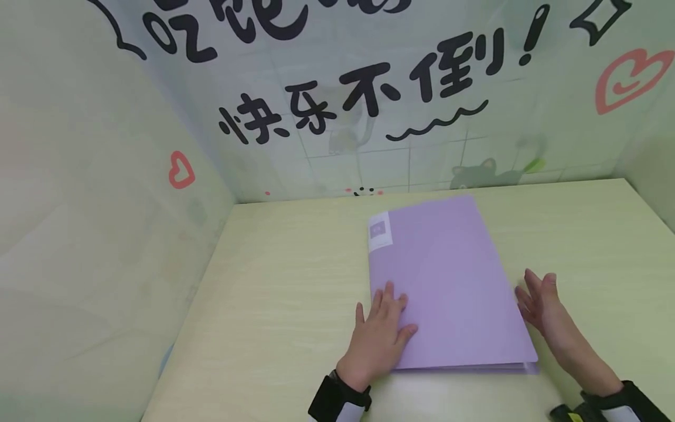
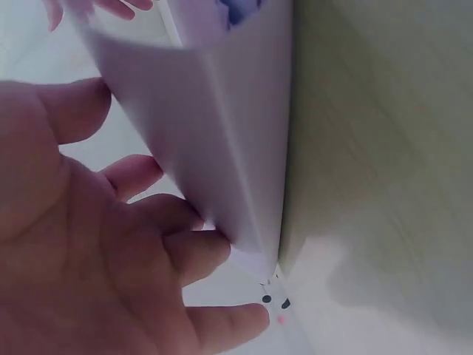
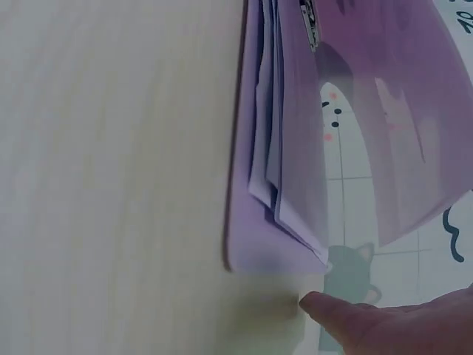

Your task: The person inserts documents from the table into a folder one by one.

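A purple folder (image 1: 443, 287) with a white label (image 1: 381, 230) at its upper left corner lies on the table. My left hand (image 1: 377, 340) rests along its left edge with fingers spread; in the left wrist view the fingertips touch the folder's curved spine (image 2: 192, 111). Just off the right edge is my right hand (image 1: 543, 308), its fingers loosely extended and holding nothing. From the right wrist view, several sheets (image 3: 270, 148) show inside the folder, above its back cover (image 3: 266, 240), and the front cover (image 3: 414, 133) stands raised away from them.
The pale wood-grain table (image 1: 263, 293) meets a back wall covering (image 1: 337, 158) with black lettering and drawings. Another covering (image 1: 105, 234) rises on the left side. A black object with a yellow patch (image 1: 572, 415) sits by the right wrist.
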`<state>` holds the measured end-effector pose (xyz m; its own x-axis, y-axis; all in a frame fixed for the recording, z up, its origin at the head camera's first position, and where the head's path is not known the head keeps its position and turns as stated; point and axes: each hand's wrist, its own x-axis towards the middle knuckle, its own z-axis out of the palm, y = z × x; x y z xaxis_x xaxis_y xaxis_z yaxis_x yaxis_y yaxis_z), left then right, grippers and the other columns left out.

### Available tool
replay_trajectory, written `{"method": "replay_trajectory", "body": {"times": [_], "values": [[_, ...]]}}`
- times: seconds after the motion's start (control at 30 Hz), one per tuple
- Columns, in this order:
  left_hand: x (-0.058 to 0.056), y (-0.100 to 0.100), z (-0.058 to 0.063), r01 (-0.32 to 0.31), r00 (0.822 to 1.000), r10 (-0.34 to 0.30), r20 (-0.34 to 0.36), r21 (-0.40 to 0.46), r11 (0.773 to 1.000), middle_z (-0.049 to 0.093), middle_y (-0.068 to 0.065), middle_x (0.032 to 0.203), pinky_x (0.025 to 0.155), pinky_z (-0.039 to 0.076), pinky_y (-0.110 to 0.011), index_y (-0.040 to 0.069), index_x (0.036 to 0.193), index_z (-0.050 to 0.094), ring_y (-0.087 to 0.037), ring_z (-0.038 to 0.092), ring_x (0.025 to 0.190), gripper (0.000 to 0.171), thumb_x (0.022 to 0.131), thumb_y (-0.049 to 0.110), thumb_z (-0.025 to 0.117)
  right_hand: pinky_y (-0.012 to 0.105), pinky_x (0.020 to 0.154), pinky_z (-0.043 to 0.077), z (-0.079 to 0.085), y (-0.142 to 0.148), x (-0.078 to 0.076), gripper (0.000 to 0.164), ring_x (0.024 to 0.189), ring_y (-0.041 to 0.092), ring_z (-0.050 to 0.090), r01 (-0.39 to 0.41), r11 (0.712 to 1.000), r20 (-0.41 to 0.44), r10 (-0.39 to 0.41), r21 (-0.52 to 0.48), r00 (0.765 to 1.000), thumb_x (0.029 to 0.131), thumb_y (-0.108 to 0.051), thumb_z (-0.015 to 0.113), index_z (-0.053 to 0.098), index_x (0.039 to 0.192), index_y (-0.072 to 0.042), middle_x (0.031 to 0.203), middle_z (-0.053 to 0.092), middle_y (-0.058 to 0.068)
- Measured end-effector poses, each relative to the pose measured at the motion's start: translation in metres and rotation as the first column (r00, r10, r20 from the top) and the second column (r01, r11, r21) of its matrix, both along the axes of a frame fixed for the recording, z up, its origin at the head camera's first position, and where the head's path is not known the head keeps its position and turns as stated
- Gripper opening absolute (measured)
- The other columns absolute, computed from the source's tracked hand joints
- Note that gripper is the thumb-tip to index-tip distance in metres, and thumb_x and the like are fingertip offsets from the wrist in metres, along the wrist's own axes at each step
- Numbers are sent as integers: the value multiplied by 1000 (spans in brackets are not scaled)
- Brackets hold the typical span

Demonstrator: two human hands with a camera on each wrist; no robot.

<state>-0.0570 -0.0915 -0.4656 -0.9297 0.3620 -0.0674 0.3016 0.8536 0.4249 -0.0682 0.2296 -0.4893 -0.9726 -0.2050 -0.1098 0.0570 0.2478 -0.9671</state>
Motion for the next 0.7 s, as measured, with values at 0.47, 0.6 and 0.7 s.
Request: {"method": "replay_trajectory", "body": {"times": [0.47, 0.6, 0.7], "values": [[0, 20, -2, -55, 998, 57, -2, -281, 958, 17, -2, 167, 121, 15, -59, 15, 158, 23, -23, 17, 155, 68, 102, 48, 41, 70, 112, -14, 15, -10, -12, 68, 143, 52, -26, 79, 910, -220, 14, 407, 975, 108, -33, 22, -10, 153, 7, 157, -27, 29], [-1, 25, -7, -74, 997, 62, -47, -333, 940, 19, -1, 167, 121, 18, -58, 15, 157, 26, -22, 18, 154, 66, 102, 48, 40, 71, 113, -9, 13, -24, -16, 77, 145, 53, -21, 45, 874, -240, 83, 484, 967, 106, -35, 36, -8, 153, 8, 158, -20, 33], [-4, 26, -6, -81, 996, 66, -57, -332, 940, 20, -1, 166, 121, 19, -57, 15, 157, 27, -22, 19, 154, 65, 102, 48, 40, 73, 113, -3, 7, -36, -17, 83, 147, 54, -14, 19, 853, -247, 129, 521, 960, 103, -36, 44, -3, 154, 9, 159, -11, 36]]}}
